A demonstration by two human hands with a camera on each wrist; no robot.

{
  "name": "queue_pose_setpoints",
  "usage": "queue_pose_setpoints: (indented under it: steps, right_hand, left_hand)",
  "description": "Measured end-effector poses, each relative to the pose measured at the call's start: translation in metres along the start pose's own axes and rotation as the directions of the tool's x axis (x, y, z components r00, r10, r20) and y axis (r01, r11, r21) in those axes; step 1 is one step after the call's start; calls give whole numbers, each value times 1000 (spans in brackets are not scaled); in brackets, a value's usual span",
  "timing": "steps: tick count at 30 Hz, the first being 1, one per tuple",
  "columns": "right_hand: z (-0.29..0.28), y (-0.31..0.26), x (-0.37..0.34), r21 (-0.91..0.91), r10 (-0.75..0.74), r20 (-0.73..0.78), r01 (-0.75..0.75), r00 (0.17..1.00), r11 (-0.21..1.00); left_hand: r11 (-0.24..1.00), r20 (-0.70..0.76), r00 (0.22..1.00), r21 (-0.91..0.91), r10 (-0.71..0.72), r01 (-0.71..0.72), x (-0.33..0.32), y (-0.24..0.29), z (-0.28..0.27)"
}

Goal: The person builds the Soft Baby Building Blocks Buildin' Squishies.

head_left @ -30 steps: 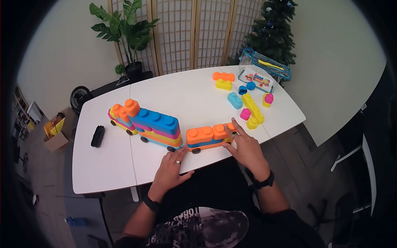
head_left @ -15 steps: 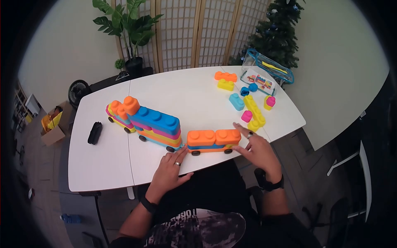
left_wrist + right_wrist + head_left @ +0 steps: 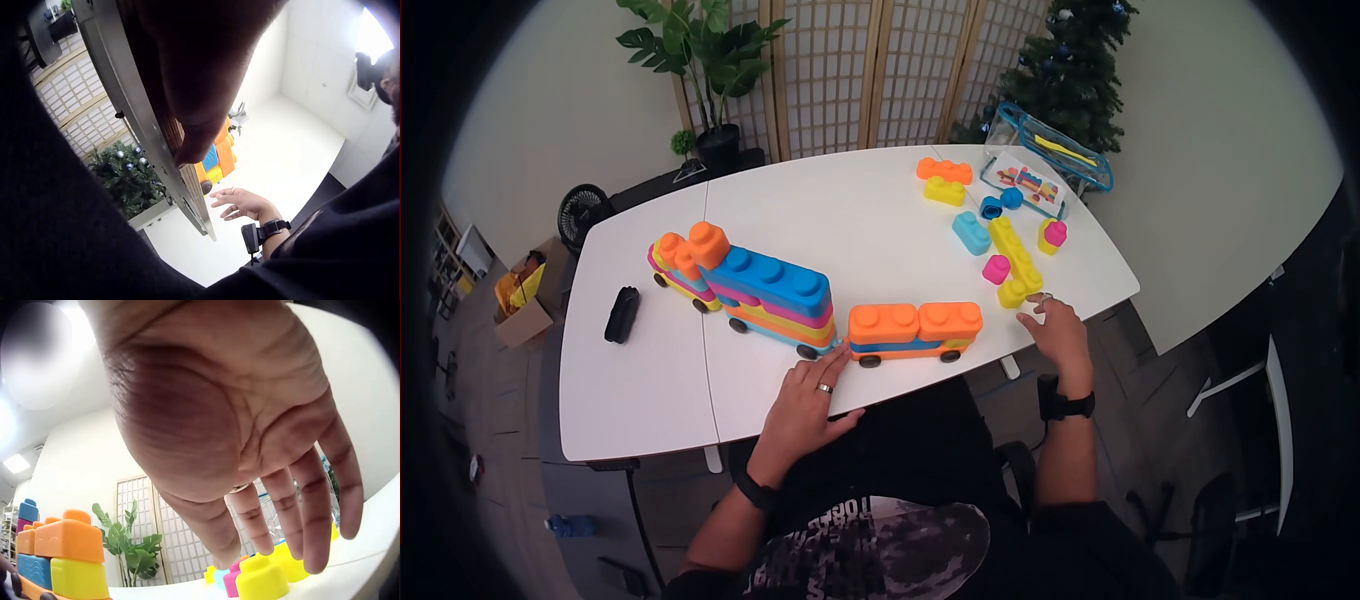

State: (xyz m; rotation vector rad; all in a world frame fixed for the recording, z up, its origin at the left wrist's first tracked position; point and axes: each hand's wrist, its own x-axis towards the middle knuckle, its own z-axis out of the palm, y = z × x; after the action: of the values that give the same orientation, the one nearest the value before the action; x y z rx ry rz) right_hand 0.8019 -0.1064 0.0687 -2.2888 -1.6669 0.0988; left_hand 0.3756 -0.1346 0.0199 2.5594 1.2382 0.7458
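On the white table (image 3: 790, 225) stands a toy train of building blocks on black wheels. Its tall middle wagon (image 3: 770, 300) is stacked in blue, pink, yellow and orange. A lower wagon (image 3: 915, 335) with two orange blocks on top stands to its right. My left hand (image 3: 805, 405) rests at the table's front edge, its fingertips right at the gap between these wagons. With fingers loosely extended and nothing held, my right hand (image 3: 1058, 335) hovers by the near end of a long yellow block (image 3: 1017, 255). A yellow block (image 3: 262, 578) appears below its fingertips in the right wrist view.
Loose blocks lie at the right: pink (image 3: 996, 269), light blue (image 3: 971, 233), yellow (image 3: 945, 191) and orange (image 3: 945, 171). Behind them is a clear zip bag (image 3: 1050, 150) with a picture card. A black case (image 3: 622, 315) lies at the left.
My right hand has left the right end of the low wagon and moved right to the loose yellow blocks. The left hand stays by the gap between the wagons.
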Motion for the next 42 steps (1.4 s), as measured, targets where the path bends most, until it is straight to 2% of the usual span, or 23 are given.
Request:
queue_pose_setpoints:
  steps: [6, 9, 12, 18, 21, 24, 26, 27, 30, 32, 34, 36, 38, 40, 42]
  right_hand:
    - [-3, -6, 18, -3, 9, -119, -9, 993, 1000]
    - [-6, -12, 34, 21, -39, -133, 43, 990, 999]
    - [-17, -30, 53, 39, -107, -82, 110, 991, 993]
    - [-14, -85, 167, 120, -406, -126, 420, 905, 899]
    - [25, -92, 244, -42, -581, -187, 584, 792, 811]
    - [58, -96, 298, -48, -474, 97, 480, 875, 876]
    - [67, -104, 308, -10, -393, 225, 405, 892, 914]
    - [69, -109, 310, -60, -383, 302, 418, 873, 906]
    - [101, -96, 333, -101, -390, 249, 424, 887, 900]
    - [114, -82, 352, -112, -472, 217, 502, 855, 857]
    - [74, -108, 333, -42, -508, 288, 541, 812, 840]
    - [40, -123, 310, -9, -629, 166, 639, 759, 769]
    - [-15, -160, 236, 134, -597, 178, 582, 782, 802]
    - [-44, -165, 177, 257, -755, 168, 711, 634, 655]
    - [-78, -187, 103, 332, -739, 420, 669, 527, 666]
  left_hand:
    - [1000, -1, 1000, -4, 11, -11, 0, -3, 3]
    - [1000, 5, 1000, -10, 5, -5, -1, -4, 4]
    - [1000, 18, 1000, -14, -7, 7, -1, -3, 2]
    - [999, -32, 998, 1, 49, -49, -1, -5, 2]
    - [997, -8, 1000, -65, 28, -28, -1, -6, 1]
    - [998, 22, 1000, -64, 3, -2, -2, -3, -5]
    - [998, 31, 999, -61, -9, 11, -1, -4, -3]
    - [998, 12, 1000, -55, 14, -13, -2, -6, 0]
    - [998, 41, 999, -70, -7, 10, -2, -7, -2]
    - [996, 42, 999, -84, -12, 15, -3, -5, -4]
    - [996, 45, 999, -87, -17, 21, -2, -7, -5]
    - [996, 69, 997, -79, -33, 39, -5, -8, -4]
    - [997, 51, 999, -80, -13, 17, -3, -9, -1]
    - [997, 46, 999, -74, -7, 10, -4, -11, 3]
    - [998, 53, 998, -58, -16, 19, -5, -10, 2]
